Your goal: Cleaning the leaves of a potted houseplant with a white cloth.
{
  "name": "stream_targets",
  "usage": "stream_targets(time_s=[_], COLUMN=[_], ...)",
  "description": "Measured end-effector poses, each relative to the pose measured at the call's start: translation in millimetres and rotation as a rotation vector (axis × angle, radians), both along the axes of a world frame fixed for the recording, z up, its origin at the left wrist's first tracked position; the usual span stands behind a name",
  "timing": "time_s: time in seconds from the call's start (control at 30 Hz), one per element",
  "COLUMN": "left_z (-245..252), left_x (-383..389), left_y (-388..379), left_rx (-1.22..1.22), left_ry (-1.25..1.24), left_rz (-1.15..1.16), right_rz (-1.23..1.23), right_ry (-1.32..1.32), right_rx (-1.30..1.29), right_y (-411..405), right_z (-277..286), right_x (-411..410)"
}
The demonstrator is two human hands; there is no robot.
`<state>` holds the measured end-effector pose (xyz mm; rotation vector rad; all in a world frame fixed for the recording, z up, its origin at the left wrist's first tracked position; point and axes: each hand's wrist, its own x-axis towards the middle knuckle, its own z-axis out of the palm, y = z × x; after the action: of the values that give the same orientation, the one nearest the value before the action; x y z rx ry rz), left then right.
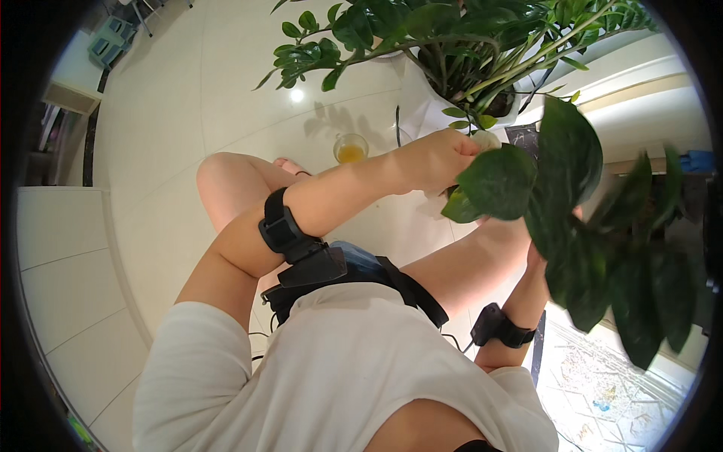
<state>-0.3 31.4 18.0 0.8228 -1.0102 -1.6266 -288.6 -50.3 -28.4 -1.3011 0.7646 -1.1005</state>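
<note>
My left hand (443, 160) is closed around a crumpled whitish cloth or tissue (486, 139), part of which also hangs below the fist. Right beside it is the broad green leaf (497, 182) of a leafy stem that reaches toward me. More large leaves (570, 152) of this stem cover most of my right hand (536, 257), so its grip is hidden. Beyond my hands, a potted plant with glossy leaves (429, 22), apparently a ZZ plant, grows from a white planter (421, 107).
A clear glass cup (350, 149) of yellowish liquid stands on the tiled floor (237, 73) near my foot. White cabinet fronts (65, 226) line the left side. A greenish stool (112, 40) is at the far upper left. A patterned, brightly lit surface (604, 378) lies at lower right.
</note>
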Motion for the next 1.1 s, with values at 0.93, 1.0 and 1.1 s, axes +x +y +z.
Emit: stream_targets(time_s=[0.93,1.0,1.1], left_z=[34,24,11], left_x=[39,53,55], left_y=[47,34,15], left_rx=[-0.695,-0.839,-0.585], left_ry=[-0.539,-0.838,-0.61], left_rz=[0.444,0.578,0.563], right_rz=[-0.05,0.011,0.076], right_ry=[0.324,0.307,0.309], right_rx=[-0.554,-0.481,-0.484], right_y=[10,8,3], right_z=[133,135,137], right_x=[139,140,139])
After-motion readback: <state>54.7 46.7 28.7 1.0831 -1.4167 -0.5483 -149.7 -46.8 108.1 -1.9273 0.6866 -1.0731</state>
